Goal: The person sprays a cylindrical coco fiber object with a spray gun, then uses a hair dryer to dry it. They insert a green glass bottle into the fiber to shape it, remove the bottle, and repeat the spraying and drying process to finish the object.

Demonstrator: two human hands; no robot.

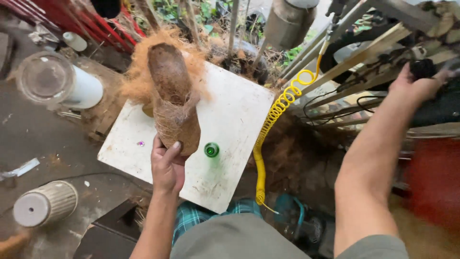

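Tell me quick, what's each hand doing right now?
Left hand grips the brown fibrous husk piece over the white board. Right hand reaches to a black object on the rack, grip unclear. Green bottle beside the husk.

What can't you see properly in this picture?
- Head view: what the right hand grips at the wooden rack is blurred and dark.
- Head view: the underside of the coconut husk is hidden by the husk itself and the left hand.
- Head view: the green bottle shows only its top, seen from above.
- Head view: the yellow coiled hose runs off the top edge.
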